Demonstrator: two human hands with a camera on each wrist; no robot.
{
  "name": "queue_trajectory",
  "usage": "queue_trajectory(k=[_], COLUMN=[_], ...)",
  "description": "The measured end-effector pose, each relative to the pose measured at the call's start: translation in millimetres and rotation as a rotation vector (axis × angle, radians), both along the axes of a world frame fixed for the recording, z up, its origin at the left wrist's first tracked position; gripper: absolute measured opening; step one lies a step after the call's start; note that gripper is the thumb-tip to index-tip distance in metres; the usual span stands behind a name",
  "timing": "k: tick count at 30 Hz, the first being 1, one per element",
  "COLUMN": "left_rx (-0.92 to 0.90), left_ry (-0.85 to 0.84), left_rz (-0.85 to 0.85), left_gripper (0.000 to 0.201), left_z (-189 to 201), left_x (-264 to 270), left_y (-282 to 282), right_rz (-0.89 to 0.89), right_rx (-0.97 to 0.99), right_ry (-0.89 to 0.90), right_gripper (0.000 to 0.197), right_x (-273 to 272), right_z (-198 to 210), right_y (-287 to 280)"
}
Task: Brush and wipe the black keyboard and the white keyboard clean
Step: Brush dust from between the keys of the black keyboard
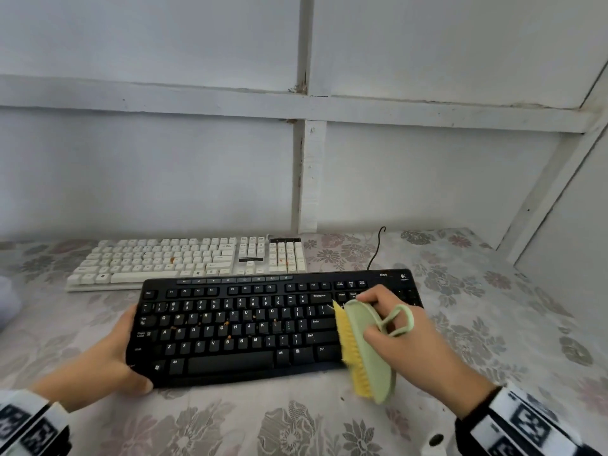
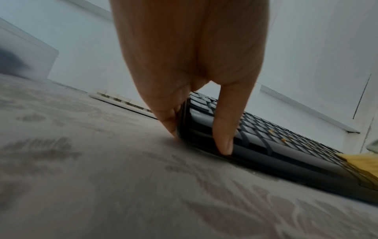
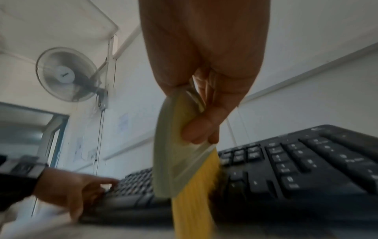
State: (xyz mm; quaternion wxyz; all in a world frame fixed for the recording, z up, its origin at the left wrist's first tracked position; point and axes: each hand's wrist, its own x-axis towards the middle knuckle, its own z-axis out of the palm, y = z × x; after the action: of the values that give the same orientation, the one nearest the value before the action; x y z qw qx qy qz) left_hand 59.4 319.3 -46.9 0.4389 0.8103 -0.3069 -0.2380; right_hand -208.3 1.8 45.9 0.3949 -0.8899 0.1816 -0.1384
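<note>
The black keyboard (image 1: 250, 327) lies in front of me on the flowered cloth, with orange crumbs among its letter keys. My left hand (image 1: 121, 353) grips its left end (image 2: 190, 126), thumb on the front edge and fingers along the side. My right hand (image 1: 404, 330) holds a pale green brush (image 1: 368, 350) with yellow bristles (image 3: 192, 202), tilted on edge, its bristles against the keys just left of the number pad (image 3: 296, 165). The white keyboard (image 1: 184, 261) lies behind the black one, with a few orange specks on it.
A black cable (image 1: 375, 251) runs from the black keyboard toward the back wall (image 1: 164, 166). White framed panels close off the back and right side. A pale object (image 1: 6, 297) sits at the far left edge. A wall fan (image 3: 65, 74) hangs high up.
</note>
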Motion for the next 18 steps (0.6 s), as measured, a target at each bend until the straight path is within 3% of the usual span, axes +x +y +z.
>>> queue_trajectory(k=[8,18], left_rx=[-0.093,-0.069], left_ry=[0.135,0.143], left_rz=[0.034,0.084], left_gripper=[0.115,0.112], left_z=[-1,5], left_x=[-1,-6], left_y=[-3,-5], right_rz=[-0.147,0.003], right_rx=[-0.027,0.028], right_ry=[-0.165,0.068], right_gripper=[0.033,0.024], right_x=[29,3], right_z=[24,1], right_y=[-13,0])
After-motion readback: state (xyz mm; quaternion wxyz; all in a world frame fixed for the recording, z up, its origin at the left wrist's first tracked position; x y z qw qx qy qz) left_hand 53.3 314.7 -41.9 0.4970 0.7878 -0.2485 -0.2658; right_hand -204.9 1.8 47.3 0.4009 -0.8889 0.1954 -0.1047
